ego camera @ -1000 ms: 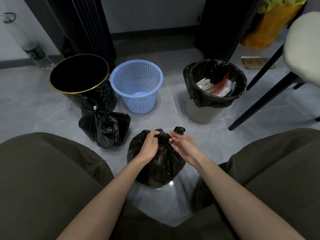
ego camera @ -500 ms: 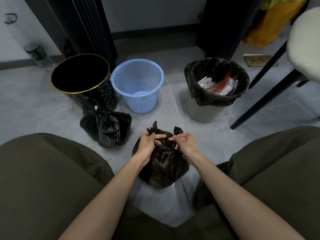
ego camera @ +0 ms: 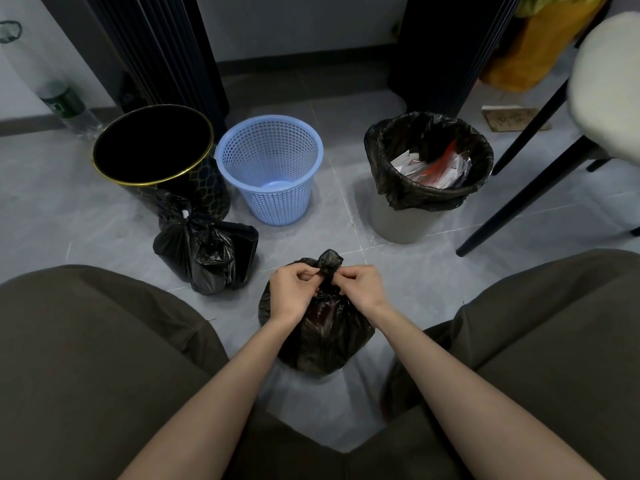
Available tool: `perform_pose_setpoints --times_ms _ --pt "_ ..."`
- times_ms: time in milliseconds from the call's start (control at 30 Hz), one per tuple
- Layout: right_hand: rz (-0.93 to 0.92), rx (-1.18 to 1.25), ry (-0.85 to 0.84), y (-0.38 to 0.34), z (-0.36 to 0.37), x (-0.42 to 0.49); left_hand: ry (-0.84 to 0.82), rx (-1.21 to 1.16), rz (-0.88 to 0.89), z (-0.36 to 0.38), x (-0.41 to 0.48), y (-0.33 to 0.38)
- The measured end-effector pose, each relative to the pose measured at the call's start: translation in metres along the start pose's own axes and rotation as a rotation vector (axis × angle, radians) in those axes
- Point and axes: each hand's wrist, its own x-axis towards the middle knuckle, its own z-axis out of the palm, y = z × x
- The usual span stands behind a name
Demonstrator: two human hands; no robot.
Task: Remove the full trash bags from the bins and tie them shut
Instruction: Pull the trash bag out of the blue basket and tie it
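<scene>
A full black trash bag stands on the floor between my knees. My left hand and my right hand each pinch the gathered plastic at its neck, with the bunched top poking up between them. A second black bag, tied, lies to the left in front of a black bin with a gold rim. A blue mesh basket holds no bag. At the right a grey bin carries a black liner with paper and red scraps in it.
A chair with black legs and a pale seat stands at the right. A plastic bottle leans at the far left wall. Dark ribbed panels rise behind the bins. A yellow bag sits at the back right.
Both hands have worked the bag's neck: the loose ends seen sticking up half a second ago are now drawn into one bunched top between my fingers. The bag stays in place.
</scene>
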Motion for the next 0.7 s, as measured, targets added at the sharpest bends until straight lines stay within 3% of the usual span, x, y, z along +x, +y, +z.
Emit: perform_pose_setpoints --times_ms 233,433,700 --pt "0.081 0.250 -0.248 -0.009 -0.001 -0.007 0.077 0.088 0.050 -0.004 -0.005 0.005" --pt "0.177 0.362 -0.076 -0.004 0.001 -0.002 0.024 0.121 0.174 -0.001 -0.009 0.005" --pt "0.300 0.646 -0.125 -0.007 -0.002 0.003 -0.109 0.079 0.094 -0.004 0.001 -0.004"
